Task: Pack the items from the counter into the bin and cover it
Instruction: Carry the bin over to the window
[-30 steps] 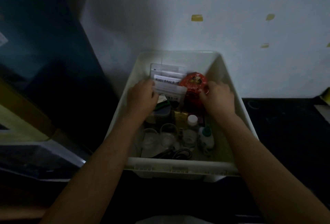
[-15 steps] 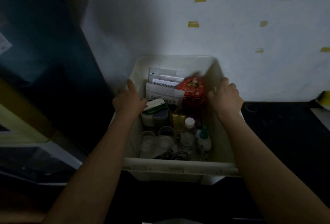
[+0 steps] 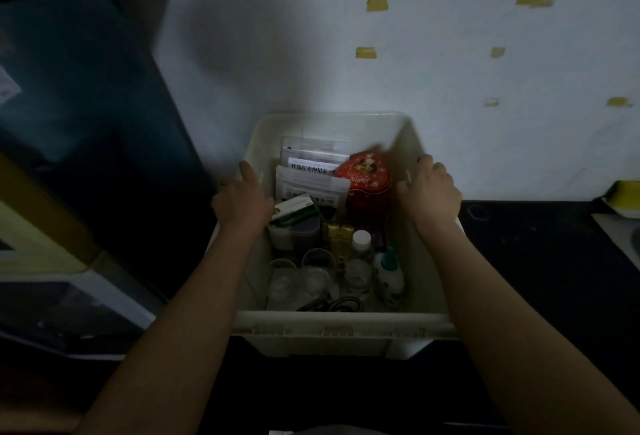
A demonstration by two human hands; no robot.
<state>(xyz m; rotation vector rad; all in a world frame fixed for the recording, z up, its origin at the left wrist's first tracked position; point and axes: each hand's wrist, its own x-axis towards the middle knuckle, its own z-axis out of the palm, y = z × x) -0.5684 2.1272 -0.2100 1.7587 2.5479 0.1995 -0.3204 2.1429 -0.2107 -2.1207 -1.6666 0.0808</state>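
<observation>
A white plastic bin (image 3: 343,325) stands on the dark counter against the wall, with no lid on it. Inside it are white pouches (image 3: 311,185), a red heart-shaped tin (image 3: 365,180), a small green and white box (image 3: 294,211), clear cups (image 3: 317,270), a white bottle with a green cap (image 3: 389,273) and dark scissors (image 3: 343,304). My left hand (image 3: 242,200) grips the bin's left rim. My right hand (image 3: 429,188) grips the right rim.
A dark blue cabinet (image 3: 86,122) rises at the left. The white wall behind carries yellow tape bits (image 3: 377,4). Dark counter (image 3: 540,261) stretches to the right, with a yellow object (image 3: 625,197) at the far right edge.
Both hands left the pouches and the red tin inside the bin and moved outward to the bin's left and right rims.
</observation>
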